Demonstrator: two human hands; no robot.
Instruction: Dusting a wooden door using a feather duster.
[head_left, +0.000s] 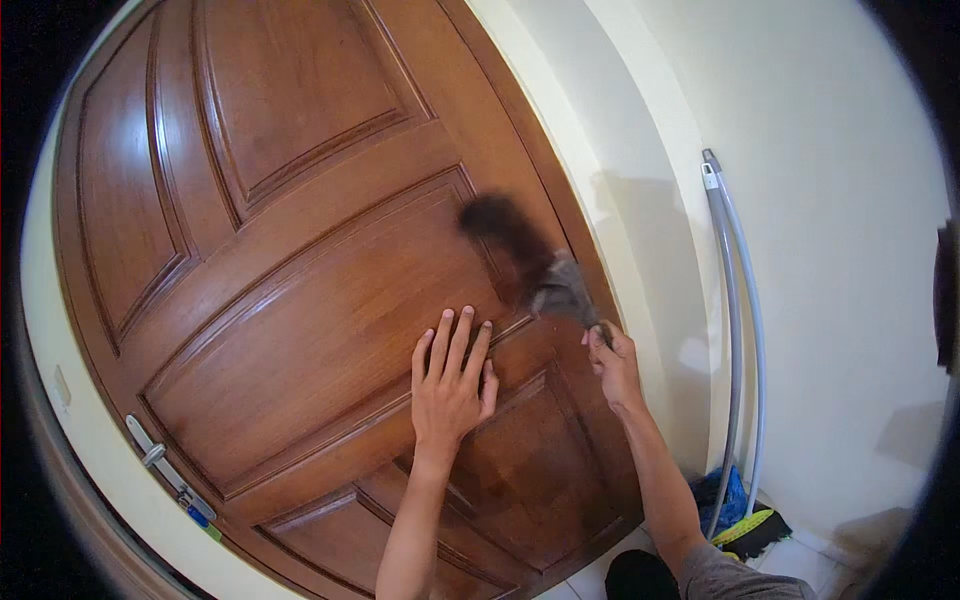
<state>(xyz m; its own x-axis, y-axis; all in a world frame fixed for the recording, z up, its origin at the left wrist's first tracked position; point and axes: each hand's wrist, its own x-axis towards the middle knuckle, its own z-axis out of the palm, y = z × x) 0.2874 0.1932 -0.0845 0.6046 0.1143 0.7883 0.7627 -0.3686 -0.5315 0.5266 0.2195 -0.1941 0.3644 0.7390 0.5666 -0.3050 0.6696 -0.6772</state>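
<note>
My left hand (450, 379) lies palm down against a panelled, varnished wooden door (315, 337), fingers spread, holding nothing. In my right hand (616, 367) is the handle of a duster (517, 244), which has a dark, bushy head and a grey section near the grip. Motion blurs the duster's head, so its exact material cannot be made out. It is over the right edge of the door's middle panel, above and to the right of my left hand. Whether it touches the wood is unclear.
A metal door handle (154, 454) with keys (196, 516) in its lock is at lower left. Two grey poles (731, 300) lean on the white wall (832, 247) at right. Beneath them are a blue plastic bag (721, 495) and a dark-bristled broom head (766, 531) on the tiled floor.
</note>
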